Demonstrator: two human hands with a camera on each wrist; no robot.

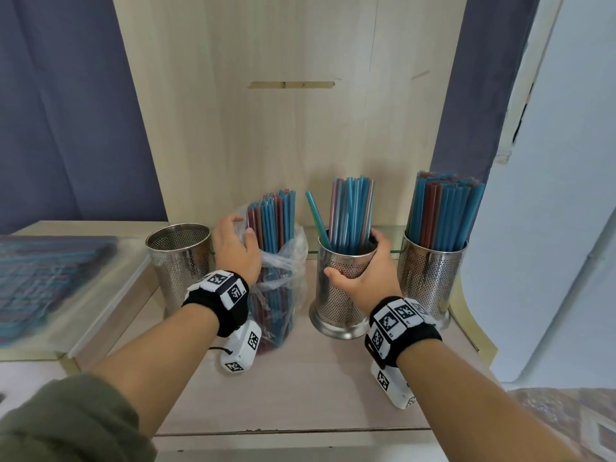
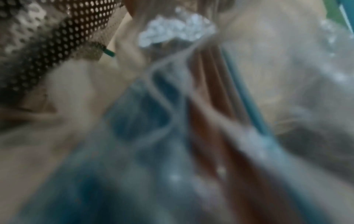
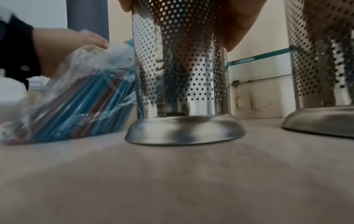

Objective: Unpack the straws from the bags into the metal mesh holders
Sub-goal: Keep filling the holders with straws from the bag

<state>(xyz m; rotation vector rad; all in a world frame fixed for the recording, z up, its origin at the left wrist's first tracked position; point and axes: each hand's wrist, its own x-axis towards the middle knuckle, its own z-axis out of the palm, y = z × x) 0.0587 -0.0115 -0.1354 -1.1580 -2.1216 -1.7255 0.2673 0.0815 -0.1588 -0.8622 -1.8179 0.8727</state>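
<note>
A clear plastic bag [image 1: 283,261] of blue and red straws [image 1: 271,221] stands upright on the wooden counter [image 1: 300,378]. My left hand [image 1: 238,241] grips it near the top, fingers and thumb round the bundle. My right hand [image 1: 353,256] wraps round the upper part of the middle mesh holder [image 1: 340,301], which is partly filled with straws. To the left stands an empty mesh holder [image 1: 180,258]. At the right, another mesh holder [image 1: 431,281] is packed with straws. The right wrist view shows the middle holder [image 3: 180,75], the bag [image 3: 86,98] and my left hand [image 3: 67,45].
A flat pack of blue straws [image 1: 50,278] lies on a raised surface at the left. A wooden back panel [image 1: 283,128] rises close behind the holders, with a glass strip [image 1: 390,251] at its foot. The counter's front edge [image 1: 293,431] is near me.
</note>
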